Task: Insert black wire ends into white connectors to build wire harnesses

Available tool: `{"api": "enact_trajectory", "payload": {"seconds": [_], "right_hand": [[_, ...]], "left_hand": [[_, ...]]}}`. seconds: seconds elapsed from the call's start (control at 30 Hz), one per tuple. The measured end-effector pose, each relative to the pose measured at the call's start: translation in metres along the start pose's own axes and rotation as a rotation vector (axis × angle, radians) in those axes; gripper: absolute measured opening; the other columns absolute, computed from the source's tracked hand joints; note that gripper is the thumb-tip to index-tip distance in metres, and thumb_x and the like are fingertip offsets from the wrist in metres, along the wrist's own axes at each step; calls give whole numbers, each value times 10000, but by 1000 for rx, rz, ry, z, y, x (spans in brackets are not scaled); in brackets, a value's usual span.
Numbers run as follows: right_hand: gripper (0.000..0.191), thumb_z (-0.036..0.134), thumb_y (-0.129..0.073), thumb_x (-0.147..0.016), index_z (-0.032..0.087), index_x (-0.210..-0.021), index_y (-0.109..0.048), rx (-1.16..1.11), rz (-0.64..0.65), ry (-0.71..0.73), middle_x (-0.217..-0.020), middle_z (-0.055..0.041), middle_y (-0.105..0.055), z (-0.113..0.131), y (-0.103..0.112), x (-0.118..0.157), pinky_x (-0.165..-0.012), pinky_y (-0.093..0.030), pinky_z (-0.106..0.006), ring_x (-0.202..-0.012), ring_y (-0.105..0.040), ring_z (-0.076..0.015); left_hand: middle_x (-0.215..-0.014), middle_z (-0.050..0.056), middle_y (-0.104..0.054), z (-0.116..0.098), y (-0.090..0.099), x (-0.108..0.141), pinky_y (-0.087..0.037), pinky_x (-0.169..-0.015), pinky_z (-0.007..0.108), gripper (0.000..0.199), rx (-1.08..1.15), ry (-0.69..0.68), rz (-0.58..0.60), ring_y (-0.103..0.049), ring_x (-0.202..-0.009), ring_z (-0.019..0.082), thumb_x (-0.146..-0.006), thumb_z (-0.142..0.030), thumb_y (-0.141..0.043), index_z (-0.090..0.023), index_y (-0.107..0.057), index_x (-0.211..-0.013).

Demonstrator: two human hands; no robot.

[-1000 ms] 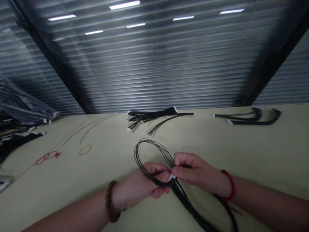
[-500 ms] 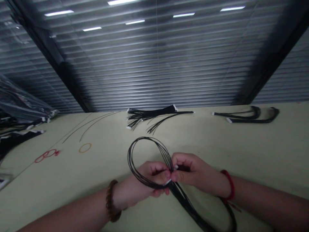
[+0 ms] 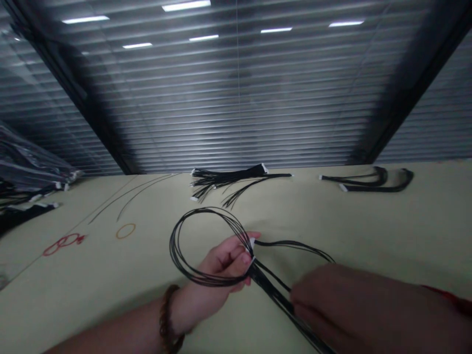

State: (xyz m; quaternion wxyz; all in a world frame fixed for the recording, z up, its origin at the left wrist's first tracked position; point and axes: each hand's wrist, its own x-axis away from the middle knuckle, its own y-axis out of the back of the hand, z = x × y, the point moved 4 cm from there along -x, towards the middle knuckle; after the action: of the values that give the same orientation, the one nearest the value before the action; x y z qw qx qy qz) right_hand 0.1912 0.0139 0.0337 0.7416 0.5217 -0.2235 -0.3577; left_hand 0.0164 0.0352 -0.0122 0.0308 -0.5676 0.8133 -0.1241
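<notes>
My left hand [image 3: 225, 268] is closed, thumb and fingers pinching a black wire harness [image 3: 271, 290]. From the grip, its thin wires form a round loop to the upper left. A white connector [image 3: 252, 243] shows beyond the fingertips, with a few wires running off it to the right. A second white piece [image 3: 251, 264] lies across the bundle by the thumb. The thicker bundle trails toward the lower right edge. My right hand [image 3: 346, 305], blurred, covers part of these wires; its fingers are hidden, so I cannot tell whether it grips them.
More black wire harnesses [image 3: 236, 174] with white ends lie along the table's back edge, with others [image 3: 372, 183] farther right. A red band [image 3: 64, 243], a yellow rubber band [image 3: 126, 231] and loose wires are at the left. Plastic-wrapped harnesses [image 3: 33, 157] sit far left. Window blinds stand behind.
My right hand has left the left fingertips and moved right and down along the wires. Wires from the connector now stretch out to the right. The loop has shifted left and widened.
</notes>
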Motion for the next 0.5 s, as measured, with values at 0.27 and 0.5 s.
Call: {"api": "enact_trajectory", "payload": {"seconds": [0.27,0.5], "right_hand": [[313,249,-439,-846,149,-549,-453,-379,96,-125,-481,59,-387,5,-10,-32,-428,-218,-177,-462,-305,-42],[178,129,-473,-734,188,-592,-563,-238,-106,-98,-570,54,-553,7,-14,-25,-528,-297,-206,-510,-451,-66]], "left_hand": [[-607,-42,-488,5,-3,1,-304,-473,172,332,169,-63,120,-423,-514,58,-757,-305,-699,-267,-662,-1085],[-614,-33,-509,9,-5,0,-304,-473,172,341,188,-27,102,-437,-529,64,-725,-295,-732,-249,-669,-1057]]}}
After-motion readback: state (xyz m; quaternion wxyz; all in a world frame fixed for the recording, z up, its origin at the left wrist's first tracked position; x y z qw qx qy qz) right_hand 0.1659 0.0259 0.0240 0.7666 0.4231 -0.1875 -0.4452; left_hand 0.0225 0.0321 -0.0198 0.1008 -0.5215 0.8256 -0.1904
